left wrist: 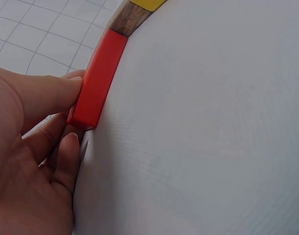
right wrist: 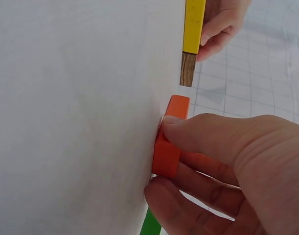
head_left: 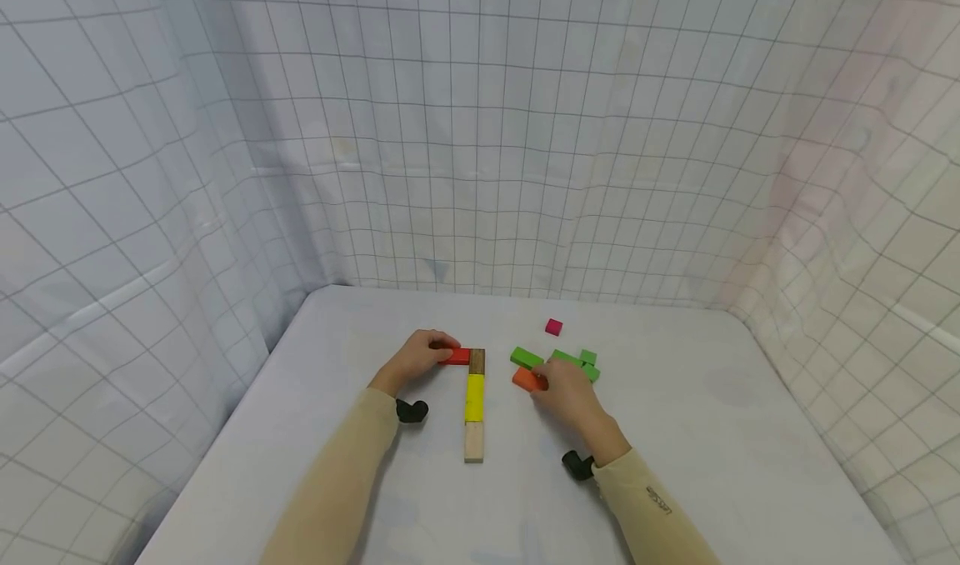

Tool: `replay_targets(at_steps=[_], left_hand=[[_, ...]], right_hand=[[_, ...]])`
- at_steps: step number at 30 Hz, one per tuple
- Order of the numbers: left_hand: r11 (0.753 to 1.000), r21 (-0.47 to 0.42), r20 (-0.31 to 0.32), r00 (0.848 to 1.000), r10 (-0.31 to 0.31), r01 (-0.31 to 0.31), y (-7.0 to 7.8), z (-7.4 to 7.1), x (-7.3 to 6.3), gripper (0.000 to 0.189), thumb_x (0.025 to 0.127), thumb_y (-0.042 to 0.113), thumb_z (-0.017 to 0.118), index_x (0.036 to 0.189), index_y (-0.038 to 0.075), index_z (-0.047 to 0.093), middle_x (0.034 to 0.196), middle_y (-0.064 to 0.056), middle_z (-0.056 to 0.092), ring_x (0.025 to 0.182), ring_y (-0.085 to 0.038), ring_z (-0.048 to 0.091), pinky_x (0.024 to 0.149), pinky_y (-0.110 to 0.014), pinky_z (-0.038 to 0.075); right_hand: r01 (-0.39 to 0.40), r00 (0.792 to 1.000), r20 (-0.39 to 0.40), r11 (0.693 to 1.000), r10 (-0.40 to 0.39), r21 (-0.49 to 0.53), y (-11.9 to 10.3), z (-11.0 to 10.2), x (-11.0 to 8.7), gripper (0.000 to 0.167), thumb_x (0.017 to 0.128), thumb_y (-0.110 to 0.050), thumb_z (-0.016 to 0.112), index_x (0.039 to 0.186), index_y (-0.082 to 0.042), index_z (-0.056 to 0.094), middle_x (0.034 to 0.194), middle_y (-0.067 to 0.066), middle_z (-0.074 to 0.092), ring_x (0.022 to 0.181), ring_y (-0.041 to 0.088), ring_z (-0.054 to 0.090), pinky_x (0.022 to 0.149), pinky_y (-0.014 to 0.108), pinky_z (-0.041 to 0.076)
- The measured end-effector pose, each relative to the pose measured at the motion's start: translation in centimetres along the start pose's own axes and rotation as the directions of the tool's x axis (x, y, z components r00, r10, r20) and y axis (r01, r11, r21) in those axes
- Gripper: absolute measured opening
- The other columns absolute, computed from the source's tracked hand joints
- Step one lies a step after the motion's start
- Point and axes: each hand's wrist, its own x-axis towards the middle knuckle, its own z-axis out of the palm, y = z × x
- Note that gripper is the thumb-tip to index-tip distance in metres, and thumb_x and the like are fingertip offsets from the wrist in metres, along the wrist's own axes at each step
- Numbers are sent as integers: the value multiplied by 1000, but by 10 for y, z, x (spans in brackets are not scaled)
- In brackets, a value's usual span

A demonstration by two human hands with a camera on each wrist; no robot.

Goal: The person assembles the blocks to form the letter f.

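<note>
**Boxed in on three sides!**

And there's the far cloth (head_left: 480, 173), white, creased, ruled all over with thin dark lines, a bluish smudge (head_left: 436, 270) low down! The left cloth (head_left: 112, 232) carries the same grid; over there, the right cloth (head_left: 877, 215) too, tinged pink! Between them, the plain white tabletop (head_left: 675, 398), far corners rounded!

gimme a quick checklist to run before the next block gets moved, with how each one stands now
1. Left hand holding the red block: ok.
2. Red block's end against the dark brown block: ok, they touch.
3. Yellow block and pale wood block in line with the dark brown one: ok.
4. Right hand pinching the orange block: ok.
5. Orange block against the dark brown block: not ok, a gap separates them.
6. Orange block lifted off the tabletop: cannot tell.
</note>
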Motion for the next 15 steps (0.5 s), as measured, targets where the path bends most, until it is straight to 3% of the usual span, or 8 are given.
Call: replay_targets(at_steps=[8, 15], left_hand=[[1000, 31, 1, 1000, 5, -5, 0, 0, -3, 20, 100, 13, 63, 117, 14, 74, 124, -7, 64, 112, -27, 53, 100, -43, 45], [999, 36, 5, 1000, 6, -6, 0, 1, 0, 21, 101, 14, 62, 118, 13, 73, 124, -7, 63, 110, -27, 52, 98, -41, 46]], right_hand=[[4, 1000, 8, 1000, -4, 4, 0, 1, 0, 35, 84, -13, 81, 117, -5, 74, 100, 3, 66, 85, 17, 55, 78, 35, 51], [39, 999, -4, 999, -39, -7, -2, 1, 0, 30, 83, -9, 80, 113, -7, 76, 96, 2, 67, 81, 16, 56, 74, 34, 50]])
